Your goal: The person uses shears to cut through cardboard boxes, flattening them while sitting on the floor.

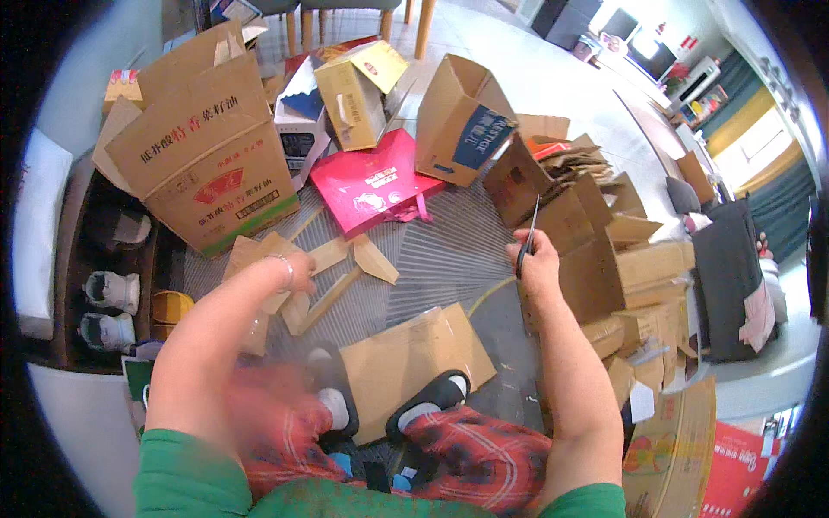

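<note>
My right hand [539, 262] grips a pair of scissors [533, 223] with dark handles, blades pointing up and away from me. My left hand [299, 273], a bracelet at its wrist, is over a cut cardboard piece [327, 301] with folded strips. Its fingertips are partly hidden, so I cannot tell whether they hold the cardboard. A small loose flap [375, 259] lies just beyond. Between my slippered feet is a flat cardboard sheet [421, 356], with clear tape along one edge.
A large printed carton [214, 155] stands at the left beside a shoe rack [71, 285]. Ahead are a pink gift bag [372, 178], a yellow box [353, 107] and an open brown box [453, 123]. Boxes containing folded cardboard [576, 239] crowd my right side.
</note>
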Available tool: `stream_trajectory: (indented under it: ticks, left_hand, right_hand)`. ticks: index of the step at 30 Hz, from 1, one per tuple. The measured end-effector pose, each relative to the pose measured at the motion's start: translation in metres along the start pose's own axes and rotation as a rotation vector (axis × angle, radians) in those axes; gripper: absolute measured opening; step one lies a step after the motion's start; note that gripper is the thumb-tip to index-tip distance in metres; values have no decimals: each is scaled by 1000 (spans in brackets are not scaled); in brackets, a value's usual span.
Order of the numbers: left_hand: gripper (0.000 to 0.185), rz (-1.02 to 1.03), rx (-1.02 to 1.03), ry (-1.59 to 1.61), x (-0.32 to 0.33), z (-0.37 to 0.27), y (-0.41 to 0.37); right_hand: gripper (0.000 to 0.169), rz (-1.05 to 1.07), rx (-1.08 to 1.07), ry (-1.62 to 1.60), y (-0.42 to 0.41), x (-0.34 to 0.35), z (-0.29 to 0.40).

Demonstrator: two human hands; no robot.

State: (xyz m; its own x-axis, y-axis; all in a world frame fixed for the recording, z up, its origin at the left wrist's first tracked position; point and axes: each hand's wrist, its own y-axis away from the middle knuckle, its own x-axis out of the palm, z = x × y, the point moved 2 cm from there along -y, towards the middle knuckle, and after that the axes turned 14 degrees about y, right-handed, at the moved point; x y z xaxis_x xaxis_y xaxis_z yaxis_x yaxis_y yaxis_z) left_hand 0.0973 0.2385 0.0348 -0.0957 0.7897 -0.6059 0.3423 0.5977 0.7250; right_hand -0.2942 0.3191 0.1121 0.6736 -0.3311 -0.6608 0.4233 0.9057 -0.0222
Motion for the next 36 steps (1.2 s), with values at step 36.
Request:
stream_trajectory:
  ticks: [36]
  left_hand:
    - [26, -499, 52, -312, -2, -29, -248]
  right_hand:
    - [46, -199, -437, 750, -312, 115, 37]
